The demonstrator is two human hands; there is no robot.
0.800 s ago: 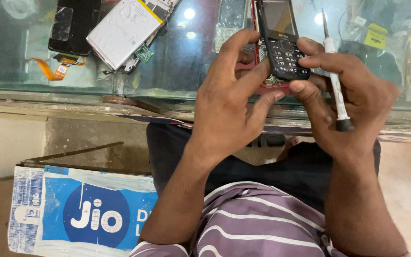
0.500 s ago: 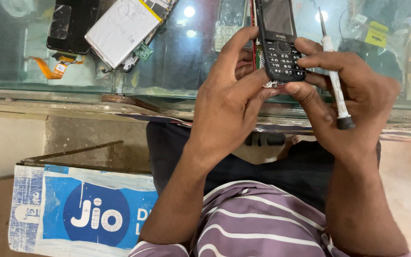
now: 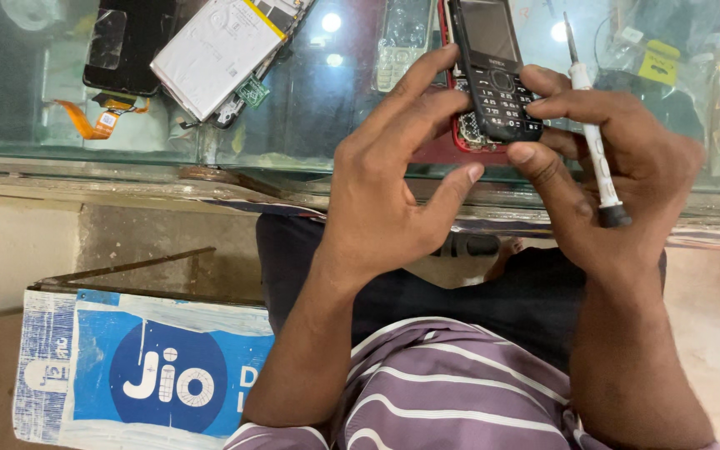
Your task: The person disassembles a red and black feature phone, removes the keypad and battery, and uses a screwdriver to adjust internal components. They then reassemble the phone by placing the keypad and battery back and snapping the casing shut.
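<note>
Hands (image 3: 393,183) gripping slim black keypad phone (image 3: 493,67) — glossy, rectangular

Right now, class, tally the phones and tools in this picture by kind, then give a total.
Keypad phones: 2, a black one held by both hands, a pale one on the glass.
Opened smartphones: 1.
Loose dark screens: 1.
Screwdrivers: 1.
Total: 5

A glass counter (image 3: 310,125) carries an opened phone (image 3: 218,54), a dark screen panel (image 3: 122,42) and a grey keypad cover (image 3: 402,37).
</note>
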